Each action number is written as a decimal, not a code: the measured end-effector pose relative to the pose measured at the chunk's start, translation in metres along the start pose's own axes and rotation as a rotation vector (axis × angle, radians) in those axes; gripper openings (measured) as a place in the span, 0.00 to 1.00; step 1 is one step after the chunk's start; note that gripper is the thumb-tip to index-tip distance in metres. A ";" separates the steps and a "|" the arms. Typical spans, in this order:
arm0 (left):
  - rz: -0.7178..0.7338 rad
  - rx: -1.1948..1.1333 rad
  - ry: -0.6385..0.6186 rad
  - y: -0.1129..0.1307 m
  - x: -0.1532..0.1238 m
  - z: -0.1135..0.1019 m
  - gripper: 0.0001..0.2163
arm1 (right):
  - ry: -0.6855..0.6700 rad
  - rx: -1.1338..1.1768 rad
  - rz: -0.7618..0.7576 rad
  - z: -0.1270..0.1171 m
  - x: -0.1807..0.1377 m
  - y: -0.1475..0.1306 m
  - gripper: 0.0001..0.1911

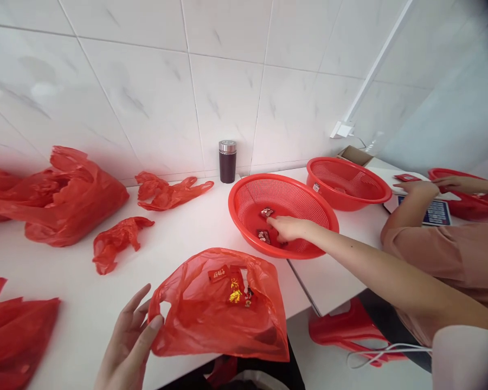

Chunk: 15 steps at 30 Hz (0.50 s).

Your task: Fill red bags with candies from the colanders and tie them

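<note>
My left hand [132,344] pinches one handle of a thin red plastic bag [187,325], whose mouth gapes toward me on the table's front edge. Inside the bag lie several small wrapped snack packets [236,291], red with some gold. My right hand [288,228] reaches down into a red plastic colander basket [282,189], fingers curled toward its bottom. Small dark-red packets lie there, one packet [263,235] just left of the fingers and another packet [267,213] behind them. The fingertips partly hide what they touch.
Crumpled red bags [75,200] lie along the left. A dark tumbler [228,162] stands by the tiled wall. A second red basket [347,187] is at the back right. A co-worker's arm [410,203] is beside a scale [435,212]; a red stool [345,327] stands below.
</note>
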<state>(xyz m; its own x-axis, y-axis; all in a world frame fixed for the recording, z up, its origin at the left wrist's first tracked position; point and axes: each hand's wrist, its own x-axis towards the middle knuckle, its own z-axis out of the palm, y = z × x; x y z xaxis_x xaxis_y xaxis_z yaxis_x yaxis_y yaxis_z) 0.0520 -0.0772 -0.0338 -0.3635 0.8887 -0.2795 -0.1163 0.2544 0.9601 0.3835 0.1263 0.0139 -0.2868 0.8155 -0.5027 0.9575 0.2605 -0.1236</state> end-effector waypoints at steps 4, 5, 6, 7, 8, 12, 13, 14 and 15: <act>0.020 0.029 0.010 -0.004 0.001 -0.004 0.35 | -0.018 0.005 -0.094 -0.003 0.009 -0.013 0.31; 0.030 0.030 0.018 -0.005 0.002 -0.006 0.35 | -0.031 -0.001 -0.102 -0.001 0.011 -0.017 0.27; 0.042 0.026 0.025 -0.006 0.003 -0.008 0.34 | -0.039 -0.010 -0.102 0.002 0.013 -0.021 0.24; 0.053 0.018 0.031 -0.008 0.005 -0.010 0.33 | -0.041 -0.018 -0.096 0.004 0.016 -0.023 0.20; 0.063 0.006 0.035 -0.010 0.007 -0.012 0.33 | -0.043 -0.020 -0.089 0.005 0.017 -0.024 0.16; 0.060 -0.028 0.027 -0.019 0.012 -0.021 0.32 | -0.023 0.026 -0.083 -0.009 0.013 -0.016 0.09; 0.053 -0.025 0.028 -0.021 0.012 -0.023 0.32 | -0.001 0.042 -0.083 -0.015 0.006 -0.015 0.09; 0.044 -0.019 0.029 -0.023 0.012 -0.025 0.32 | 0.042 0.065 -0.088 -0.022 -0.003 -0.015 0.08; 0.034 -0.011 0.028 -0.024 0.011 -0.026 0.32 | 0.108 0.105 -0.106 -0.028 -0.014 -0.018 0.08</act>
<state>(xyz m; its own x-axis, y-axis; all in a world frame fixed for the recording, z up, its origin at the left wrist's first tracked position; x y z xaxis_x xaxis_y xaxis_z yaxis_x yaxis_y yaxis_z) 0.0266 -0.0834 -0.0603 -0.3932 0.8857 -0.2467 -0.1136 0.2194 0.9690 0.3694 0.1250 0.0475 -0.3824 0.8388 -0.3876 0.9180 0.2973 -0.2624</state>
